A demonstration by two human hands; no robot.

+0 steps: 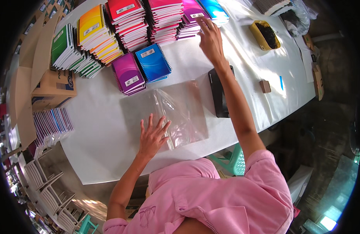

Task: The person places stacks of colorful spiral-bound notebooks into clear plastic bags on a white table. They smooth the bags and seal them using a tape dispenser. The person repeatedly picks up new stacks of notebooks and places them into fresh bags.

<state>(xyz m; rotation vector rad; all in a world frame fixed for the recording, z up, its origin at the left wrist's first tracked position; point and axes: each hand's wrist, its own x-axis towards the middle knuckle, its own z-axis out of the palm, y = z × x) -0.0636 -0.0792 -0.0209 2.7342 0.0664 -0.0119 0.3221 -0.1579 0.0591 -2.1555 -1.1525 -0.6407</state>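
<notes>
My left hand (152, 136) lies with fingers spread on a clear plastic bag (186, 121), near its left edge; other bags seem to lie flat beneath it. My right hand (211, 41) is stretched far forward. Its fingertips are over the near right edge of a stack of purple spiral notebooks (189, 11), fingers apart and bent, nothing visibly held. To its right stands a stack of blue spiral notebooks (212, 9). Between my hands and the back row sit two smaller piles, one with a purple notebook (127, 72) on top, one with a blue notebook (152, 61).
Tall stacks of green (62, 45), yellow (90, 25), red (123, 9) and pink notebooks (164, 19) line the back left. A cardboard box (53, 87) stands left of bagged notebooks (53, 124). A black device (218, 93), brown block (265, 86) and yellow tub (257, 37) lie rightward.
</notes>
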